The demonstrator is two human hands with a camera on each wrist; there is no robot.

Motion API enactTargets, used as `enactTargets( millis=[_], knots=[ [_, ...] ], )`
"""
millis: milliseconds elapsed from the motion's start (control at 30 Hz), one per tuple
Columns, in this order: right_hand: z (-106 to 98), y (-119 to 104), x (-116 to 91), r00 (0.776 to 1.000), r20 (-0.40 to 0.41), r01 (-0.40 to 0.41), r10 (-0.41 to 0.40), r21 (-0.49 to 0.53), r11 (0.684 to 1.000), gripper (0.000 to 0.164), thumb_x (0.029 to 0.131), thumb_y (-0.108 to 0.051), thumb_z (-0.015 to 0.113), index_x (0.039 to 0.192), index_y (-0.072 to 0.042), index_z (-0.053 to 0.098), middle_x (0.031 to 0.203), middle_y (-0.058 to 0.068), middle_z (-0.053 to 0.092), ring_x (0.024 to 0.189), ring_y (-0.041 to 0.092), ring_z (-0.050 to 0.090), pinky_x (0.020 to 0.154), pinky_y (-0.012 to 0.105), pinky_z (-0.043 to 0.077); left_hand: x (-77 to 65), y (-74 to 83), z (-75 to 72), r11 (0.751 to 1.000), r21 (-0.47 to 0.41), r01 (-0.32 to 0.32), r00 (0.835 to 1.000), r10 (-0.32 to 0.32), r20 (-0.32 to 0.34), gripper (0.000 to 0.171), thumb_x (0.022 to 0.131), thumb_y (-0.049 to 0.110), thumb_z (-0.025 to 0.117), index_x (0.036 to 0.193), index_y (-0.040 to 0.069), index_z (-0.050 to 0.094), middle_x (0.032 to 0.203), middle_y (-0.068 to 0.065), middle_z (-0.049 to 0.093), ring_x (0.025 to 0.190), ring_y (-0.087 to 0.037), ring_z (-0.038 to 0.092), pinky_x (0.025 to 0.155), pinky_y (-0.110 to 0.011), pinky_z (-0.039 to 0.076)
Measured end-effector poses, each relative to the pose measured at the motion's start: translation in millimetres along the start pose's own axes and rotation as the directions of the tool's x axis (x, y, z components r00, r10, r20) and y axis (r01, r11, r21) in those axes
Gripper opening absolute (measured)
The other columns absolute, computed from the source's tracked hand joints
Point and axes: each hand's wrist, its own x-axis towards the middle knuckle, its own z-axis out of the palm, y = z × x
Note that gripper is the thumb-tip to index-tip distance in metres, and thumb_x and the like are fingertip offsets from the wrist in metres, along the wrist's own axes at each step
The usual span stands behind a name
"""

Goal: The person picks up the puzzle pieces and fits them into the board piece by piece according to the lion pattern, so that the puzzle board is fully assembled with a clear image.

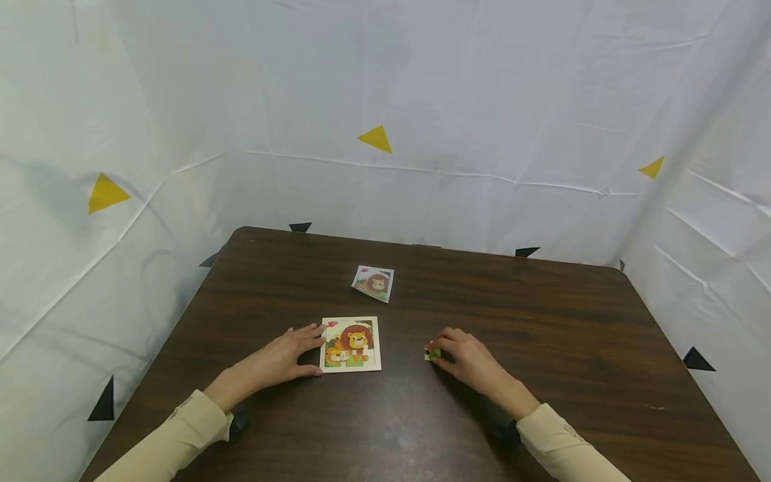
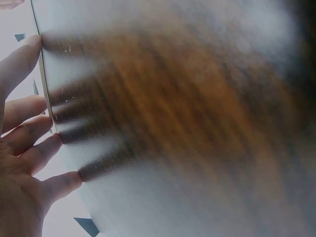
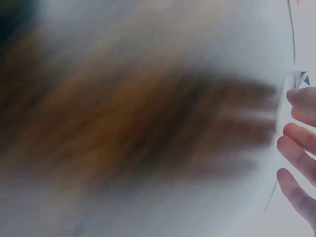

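A square jigsaw puzzle (image 1: 355, 337) with a pale frame and a lion picture lies flat on the table. Pale backing shows among its lower pieces. My left hand (image 1: 283, 358) rests at the puzzle's left side, fingers straight, fingertips and thumb along the frame. In the left wrist view the same hand (image 2: 22, 158) has its fingers spread down to the tabletop. To the right of the puzzle, my right hand (image 1: 472, 361) pinches a small green puzzle piece (image 1: 432, 353) between thumb and fingers, low over the table. The right wrist view shows the fingers (image 3: 296, 148) only at its edge.
A paper picture card (image 1: 373, 284) with the same lion, its near edge curled up, lies behind the puzzle on the dark wood-grain table (image 1: 512, 308). White sheeting (image 1: 458, 100) with yellow and black triangles surrounds the table at the back and sides.
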Motion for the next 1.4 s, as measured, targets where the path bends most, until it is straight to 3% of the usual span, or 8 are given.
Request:
enactTargets(
  millis=[233, 400, 533, 733, 1067, 1400],
  knots=[
    [2.1, -26.3, 32.6, 0.998, -0.017, 0.063, -0.063, 0.042, 0.997, 0.017, 0.079, -0.009, 0.079, 0.094, -0.008, 0.071, 0.093, 0.002, 0.063, 0.081, 0.015, 0.060, 0.066, 0.031, 0.052, -0.5, -0.2, 0.1, 1.000, -0.007, 0.013, 1.000, -0.013, 0.006, 0.067, 0.085, 0.040, 0.072, 0.136, 0.001, 0.053, 0.150, -0.015, 0.039, 0.139, -0.035, 0.034, 0.106, -0.062, 0.028],
    [11.1, -51.8, 56.3, 0.990, 0.025, 0.134, -0.138, 0.109, 0.985, 0.021, 0.082, -0.008, 0.077, 0.101, -0.005, 0.071, 0.096, 0.005, 0.066, 0.089, 0.016, 0.062, 0.075, 0.033, 0.054, -0.4, 0.8, 1.8, 1.000, -0.008, 0.025, 1.000, -0.025, 0.012, 0.067, 0.085, 0.041, 0.072, 0.136, 0.002, 0.054, 0.150, -0.014, 0.040, 0.138, -0.034, 0.034, 0.106, -0.062, 0.028],
    [18.9, -65.7, 67.9, 0.986, 0.079, 0.135, -0.146, 0.124, 0.983, 0.026, 0.083, -0.009, 0.076, 0.108, -0.006, 0.070, 0.103, 0.004, 0.068, 0.096, 0.016, 0.063, 0.082, 0.032, 0.053, -0.1, 1.0, 2.7, 1.000, -0.011, 0.029, 0.999, -0.029, 0.013, 0.067, 0.085, 0.042, 0.072, 0.136, 0.002, 0.054, 0.150, -0.014, 0.040, 0.139, -0.034, 0.034, 0.107, -0.062, 0.027],
    [29.0, -73.8, 74.2, 0.982, 0.150, 0.093, -0.114, 0.144, 0.985, 0.027, 0.085, -0.010, 0.074, 0.112, -0.009, 0.069, 0.106, 0.003, 0.068, 0.099, 0.016, 0.064, 0.083, 0.032, 0.053, -0.2, 0.2, 2.8, 1.000, -0.010, 0.009, 1.000, -0.009, 0.002, 0.066, 0.085, 0.040, 0.072, 0.136, 0.000, 0.054, 0.149, -0.015, 0.040, 0.138, -0.035, 0.034, 0.106, -0.062, 0.027],
    [38.9, -79.1, 78.8, 0.984, 0.135, 0.097, -0.114, 0.127, 0.987, 0.027, 0.085, -0.004, 0.073, 0.111, -0.008, 0.068, 0.108, 0.003, 0.067, 0.099, 0.016, 0.063, 0.084, 0.032, 0.052, 0.3, -1.7, 2.5, 1.000, -0.013, -0.004, 1.000, 0.004, -0.004, 0.066, 0.086, 0.040, 0.071, 0.136, 0.001, 0.054, 0.150, -0.014, 0.040, 0.139, -0.034, 0.034, 0.106, -0.063, 0.027],
    [47.4, -85.1, 83.6, 0.989, 0.108, 0.077, -0.097, 0.179, 0.981, 0.026, 0.087, -0.002, 0.070, 0.113, -0.007, 0.067, 0.110, 0.004, 0.067, 0.104, 0.017, 0.062, 0.090, 0.030, 0.051, -0.4, -0.2, -0.5, 1.000, -0.022, -0.005, 1.000, 0.005, 0.000, 0.065, 0.086, 0.038, 0.071, 0.136, 0.000, 0.053, 0.150, -0.015, 0.039, 0.138, -0.035, 0.034, 0.106, -0.063, 0.028]
  ],
)
